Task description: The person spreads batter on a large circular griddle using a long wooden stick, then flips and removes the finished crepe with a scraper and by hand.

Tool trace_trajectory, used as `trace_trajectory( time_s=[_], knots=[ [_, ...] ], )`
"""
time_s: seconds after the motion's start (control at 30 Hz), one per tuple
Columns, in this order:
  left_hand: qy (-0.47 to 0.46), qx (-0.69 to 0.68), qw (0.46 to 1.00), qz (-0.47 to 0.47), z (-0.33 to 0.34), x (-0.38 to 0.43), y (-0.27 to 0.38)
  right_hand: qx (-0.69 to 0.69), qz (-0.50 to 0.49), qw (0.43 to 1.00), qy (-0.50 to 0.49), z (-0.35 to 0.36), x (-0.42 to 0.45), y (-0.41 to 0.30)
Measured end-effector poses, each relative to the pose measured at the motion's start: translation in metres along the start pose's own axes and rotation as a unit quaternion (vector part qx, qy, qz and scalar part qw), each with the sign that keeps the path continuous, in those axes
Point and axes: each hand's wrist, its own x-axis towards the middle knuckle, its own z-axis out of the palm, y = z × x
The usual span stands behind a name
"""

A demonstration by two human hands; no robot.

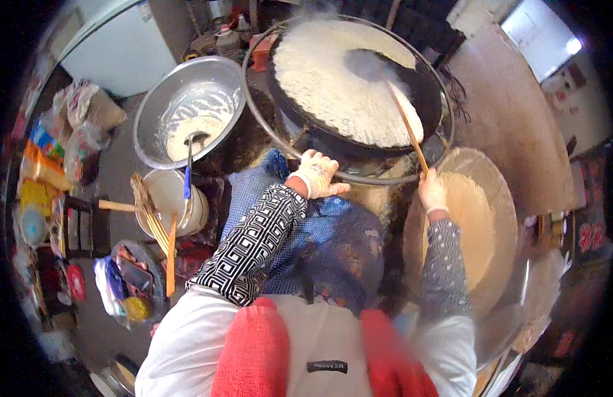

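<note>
My right hand (432, 191), in a pale knit glove, grips the handle of a long wooden spreader (405, 119). The spreader's far end reaches over a large round dark griddle (425, 92). Pale batter (316, 74) covers much of the griddle, leaving dark patches near the centre and at the right; steam blurs the spreader's tip. My left hand (316, 174), gloved as well, rests at the near side of the metal ring (269, 131) around the griddle, thumb spread to the right. I see nothing held in it.
Left of the griddle stands a metal basin (152, 106) with batter and a blue-handled ladle (187, 181). Below it, a white bucket (199, 213) holds a brush (150, 213) and wooden sticks. At right, a wide lined basket (505, 213) contains tan flakes or meal beside a brown board (510, 114).
</note>
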Motion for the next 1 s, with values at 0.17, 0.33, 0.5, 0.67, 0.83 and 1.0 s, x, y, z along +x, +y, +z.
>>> trace_trajectory(
  time_s=[0.17, 0.33, 0.5, 0.67, 0.83, 1.0],
  knots=[
    [0.044, 0.033, 0.998, -0.008, 0.008, -0.006, -0.027, 0.011, -0.062, 0.994, -0.093, 0.013, -0.002, -0.009],
    [0.046, 0.052, 0.995, -0.070, 0.006, -0.001, -0.038, -0.004, -0.005, 1.000, -0.021, 0.002, 0.010, -0.021],
    [-0.044, -0.021, 0.998, -0.047, 0.004, 0.013, 0.035, -0.081, -0.069, 0.992, -0.070, 0.003, -0.017, -0.030],
    [-0.018, -0.050, 0.998, -0.023, 0.018, 0.026, 0.060, -0.018, 0.005, 1.000, -0.019, 0.005, 0.003, -0.016],
    [-0.023, -0.019, 0.999, -0.016, 0.013, 0.020, 0.047, 0.094, 0.045, 0.993, -0.062, 0.004, 0.004, -0.019],
    [-0.034, -0.008, 0.999, -0.015, 0.009, 0.010, 0.028, -0.014, -0.061, 0.998, -0.010, 0.001, 0.011, -0.027]
  ],
)
